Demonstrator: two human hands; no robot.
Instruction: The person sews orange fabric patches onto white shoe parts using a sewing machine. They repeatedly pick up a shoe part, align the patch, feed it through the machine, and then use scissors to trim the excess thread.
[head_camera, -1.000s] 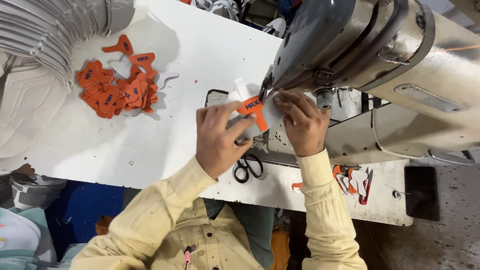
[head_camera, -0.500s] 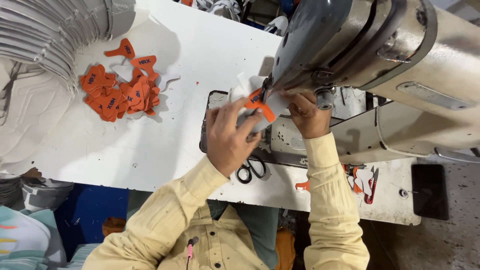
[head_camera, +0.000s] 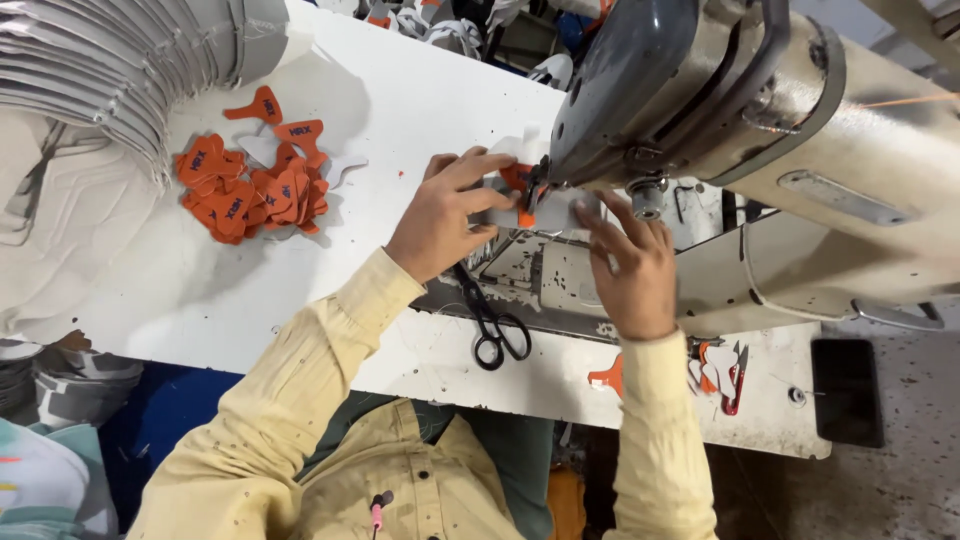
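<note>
— Both hands are up at the sewing machine (head_camera: 720, 110), right under its head. The left hand (head_camera: 445, 215) has its fingers curled around a small orange piece (head_camera: 520, 190) with white backing, pinching it by the needle.

— And the right hand (head_camera: 630, 265)?

— It lies flat, fingers spread and open, pressing on the white part of the same piece, on the machine's bed just right of the needle. It grips nothing; it only holds the piece down.

— So where exactly is the orange piece?

— Between the two hands, beneath the machine's head, touching both. Much of it is hidden by the fingers and the head, so I cannot tell its full shape.

— What else is on the white worktop (head_camera: 400, 110)?

— A heap of orange cut pieces (head_camera: 250, 190) with dark print lies well to the left of the hands, a few white shapes mixed in. Black scissors (head_camera: 495, 320) lie near the front edge, just below the left hand, blades pointing toward the machine. A few more orange pieces (head_camera: 612, 378) hang at the worktop's front edge under the right wrist, with red-handled snips (head_camera: 738, 375) beside them.

— Anything at the far left?

— A ribbed grey duct hose (head_camera: 100, 70) curves over the corner of the worktop.
</note>
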